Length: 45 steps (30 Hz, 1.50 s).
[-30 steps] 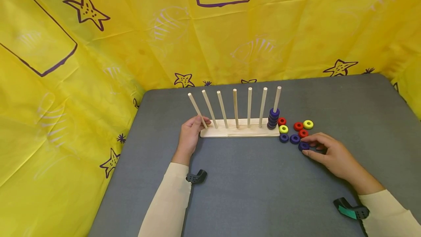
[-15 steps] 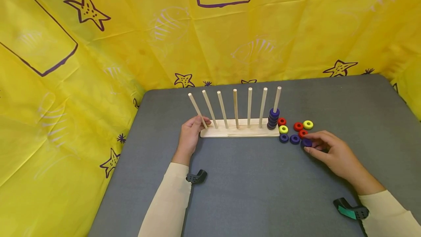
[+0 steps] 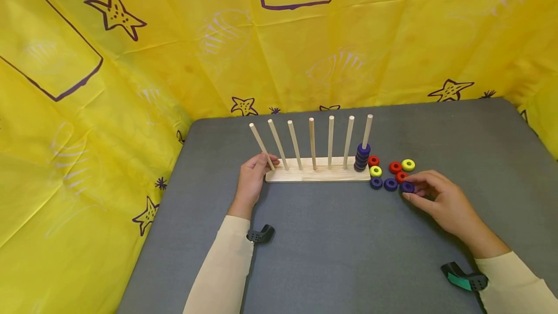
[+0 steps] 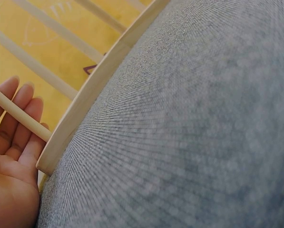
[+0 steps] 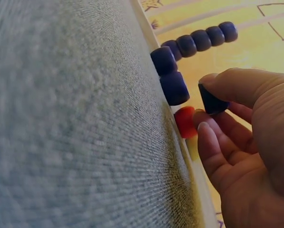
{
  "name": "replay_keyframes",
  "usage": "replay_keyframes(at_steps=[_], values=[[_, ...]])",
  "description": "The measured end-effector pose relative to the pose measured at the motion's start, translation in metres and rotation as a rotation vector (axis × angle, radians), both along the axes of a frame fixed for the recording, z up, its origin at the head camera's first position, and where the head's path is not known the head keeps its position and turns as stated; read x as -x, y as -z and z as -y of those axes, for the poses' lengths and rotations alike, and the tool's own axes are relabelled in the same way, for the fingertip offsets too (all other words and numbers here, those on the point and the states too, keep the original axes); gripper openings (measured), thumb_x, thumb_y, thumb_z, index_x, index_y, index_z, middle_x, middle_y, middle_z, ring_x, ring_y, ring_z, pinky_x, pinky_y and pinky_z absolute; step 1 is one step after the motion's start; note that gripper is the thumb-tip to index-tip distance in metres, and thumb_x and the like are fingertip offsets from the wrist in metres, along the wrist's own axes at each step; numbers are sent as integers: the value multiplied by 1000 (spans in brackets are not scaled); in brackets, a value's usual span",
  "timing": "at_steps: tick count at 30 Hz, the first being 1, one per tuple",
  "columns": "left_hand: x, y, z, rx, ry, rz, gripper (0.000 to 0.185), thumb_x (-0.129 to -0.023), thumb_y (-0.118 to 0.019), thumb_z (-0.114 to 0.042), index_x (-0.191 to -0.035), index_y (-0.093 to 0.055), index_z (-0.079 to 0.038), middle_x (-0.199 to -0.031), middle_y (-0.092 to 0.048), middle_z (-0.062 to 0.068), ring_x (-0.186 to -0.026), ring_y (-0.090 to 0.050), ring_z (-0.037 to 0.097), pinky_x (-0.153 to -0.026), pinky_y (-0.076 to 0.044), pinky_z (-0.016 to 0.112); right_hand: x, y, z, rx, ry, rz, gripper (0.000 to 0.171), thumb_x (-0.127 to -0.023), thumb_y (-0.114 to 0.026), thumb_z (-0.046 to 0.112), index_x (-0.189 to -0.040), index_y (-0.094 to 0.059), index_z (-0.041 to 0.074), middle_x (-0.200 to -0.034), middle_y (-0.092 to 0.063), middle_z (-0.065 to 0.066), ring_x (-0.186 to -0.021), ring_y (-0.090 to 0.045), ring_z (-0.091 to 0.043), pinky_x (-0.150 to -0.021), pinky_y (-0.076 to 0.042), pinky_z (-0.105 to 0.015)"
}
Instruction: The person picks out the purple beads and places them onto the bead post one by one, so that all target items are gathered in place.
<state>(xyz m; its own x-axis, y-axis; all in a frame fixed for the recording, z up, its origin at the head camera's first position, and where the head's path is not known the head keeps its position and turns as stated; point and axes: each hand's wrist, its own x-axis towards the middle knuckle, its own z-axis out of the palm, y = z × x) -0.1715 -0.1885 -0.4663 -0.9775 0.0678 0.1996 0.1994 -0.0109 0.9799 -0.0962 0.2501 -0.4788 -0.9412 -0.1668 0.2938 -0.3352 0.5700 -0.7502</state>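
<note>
A wooden peg rack (image 3: 318, 171) with a row of upright pegs stands on the table. My left hand (image 3: 250, 180) is at its left end, with the leftmost peg between thumb and fingers; in the left wrist view the fingers (image 4: 20, 102) lie behind that peg and the thumb is hidden. On the rightmost peg several blue rings (image 3: 362, 157) are stacked. My right hand (image 3: 442, 202) pinches a blue ring (image 5: 212, 99) between thumb and fingertips. Beside it lie two blue rings (image 5: 175, 88) and a red ring (image 5: 185, 122).
Right of the rack lie loose rings: a yellow ring (image 3: 376, 171) and a red ring (image 3: 373, 160) near its end, another red ring (image 3: 395, 167) and a yellow ring (image 3: 408, 164) farther right. A yellow patterned cloth (image 3: 279, 52) hangs behind the grey table (image 3: 305, 256).
My right hand has taken the blue ring slightly away from me and to the right, up beside the red ring. The left hand and the rack have stayed put.
</note>
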Motion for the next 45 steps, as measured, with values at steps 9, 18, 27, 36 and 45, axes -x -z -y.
replay_keyframes(at_steps=[9, 18, 27, 36, 45], values=[[0, 1, 1, -1, 1, -1, 44, -102, -48, -28, -102, -64, 13, -99, -63, 29, -99, -62, 34, -93, -44, 50, -1, -6, 5, 7, 33, -28, 36, -73, -83, 2, -102, -64, 11, -95, -58, 3, -75, -55, -8, -65, -46, -9], [-1, -2, 0, 20, 8, 5, 43, -102, -48, -29, -103, -64, 12, -102, -64, 27, -100, -61, 35, -92, -44, 49, 0, -11, 8, 18, 72, -118, 41, -67, -85, -3, -99, -64, 10, -92, -58, 5, -74, -55, -8, -65, -45, -8], [-2, -2, 0, 20, 1, 6, 44, -102, -48, -29, -103, -63, 12, -102, -63, 29, -100, -61, 36, -92, -45, 49, 1, -17, 9, 28, 60, -167, 44, -64, -84, -10, -99, -63, 5, -93, -58, 4, -75, -54, -7, -68, -45, -7], [0, 0, 0, 21, 0, 10, 44, -102, -48, -29, -103, -64, 12, -101, -64, 27, -100, -61, 36, -91, -46, 46, 5, -30, 15, 32, 49, -174, 45, -64, -84, -11, -101, -62, 3, -96, -58, 4, -77, -56, -8, -72, -46, -8], [-2, -2, 0, 10, 0, 10, 43, -102, -48, -28, -103, -64, 13, -101, -63, 29, -100, -61, 36, -91, -46, 47, 10, -50, 24, 42, 31, -195, 45, -65, -83, -10, -102, -63, 6, -96, -58, 4, -78, -58, -5, -72, -46, -9]])
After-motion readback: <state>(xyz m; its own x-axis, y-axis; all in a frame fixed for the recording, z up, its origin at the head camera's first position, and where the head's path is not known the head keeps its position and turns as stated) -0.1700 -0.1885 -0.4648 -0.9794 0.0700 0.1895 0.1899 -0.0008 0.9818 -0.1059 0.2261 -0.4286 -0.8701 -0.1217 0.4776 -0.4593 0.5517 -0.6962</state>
